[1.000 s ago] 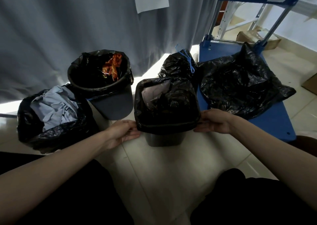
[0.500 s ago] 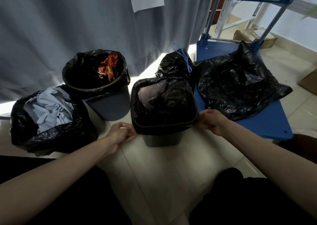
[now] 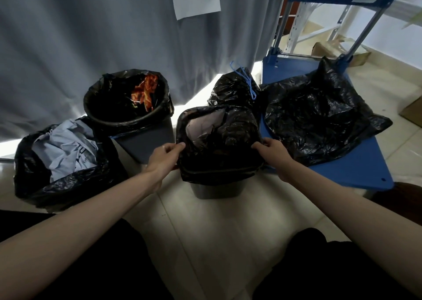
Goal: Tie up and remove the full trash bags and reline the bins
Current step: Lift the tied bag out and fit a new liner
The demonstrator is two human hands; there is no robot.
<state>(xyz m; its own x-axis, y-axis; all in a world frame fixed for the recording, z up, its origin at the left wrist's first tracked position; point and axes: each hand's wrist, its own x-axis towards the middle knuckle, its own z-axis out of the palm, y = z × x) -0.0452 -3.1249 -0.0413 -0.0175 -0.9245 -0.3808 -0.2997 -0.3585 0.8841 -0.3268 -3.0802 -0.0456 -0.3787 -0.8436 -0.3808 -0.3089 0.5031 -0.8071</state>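
Observation:
A small grey bin (image 3: 217, 191) stands on the floor in front of me, lined with a black bag (image 3: 230, 139) holding crumpled paper. My left hand (image 3: 165, 157) pinches the bag's left edge near the rim. My right hand (image 3: 272, 152) pinches its right edge. Behind it sits a tied black bag with a blue drawstring (image 3: 235, 89). A round bin (image 3: 146, 137) at the back left holds a black liner with orange wrappers. A black-lined bin full of blue-grey paper (image 3: 64, 155) stands at the far left.
A blue platform cart (image 3: 356, 165) stands at the right with a loose black bag (image 3: 319, 114) spread on it. A grey curtain (image 3: 91, 37) with a paper note hangs behind the bins. My dark-trousered knees fill the bottom corners; pale tiled floor lies between them.
Both hands have risen from the lower fold of the liner to its upper side edges and now pinch the bag. The view has tilted slightly.

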